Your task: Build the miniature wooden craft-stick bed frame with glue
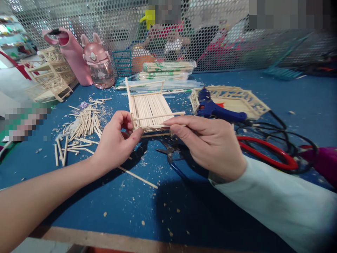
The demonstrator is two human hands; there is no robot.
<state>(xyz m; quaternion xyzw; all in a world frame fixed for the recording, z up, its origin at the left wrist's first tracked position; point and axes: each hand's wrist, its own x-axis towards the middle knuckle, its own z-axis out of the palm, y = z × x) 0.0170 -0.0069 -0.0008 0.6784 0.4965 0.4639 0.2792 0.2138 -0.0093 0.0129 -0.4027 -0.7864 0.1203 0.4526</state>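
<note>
Pale wooden-stick frame (151, 107) with a slatted floor and a tall corner post (129, 95) — in the head view it sits tilted between the two hands, seemingly raised off the blue tabletop (105, 203). The bare left hand (117, 140) is clamped on its near left corner, thumb against the near edge and fingers curled at the side. The right hand (210, 142), coming out of a pale sleeve (271, 196), has thumb and index finger pinched together on a thin wooden stick (155, 127) along that near edge; whether the stick is already fixed, I cannot tell.

The step in hand looks like setting this stick just below a round wooden rail (158, 116). The next move seems to call for a steady left hold while the right fingertips true up the stick — then perhaps glue from the blue glue gun (221, 111), beyond and right of the grip. Blue-handled pliers (171, 158) lie just below the grip, and a heap of short cut sticks (88, 124) lies to its left.
</note>
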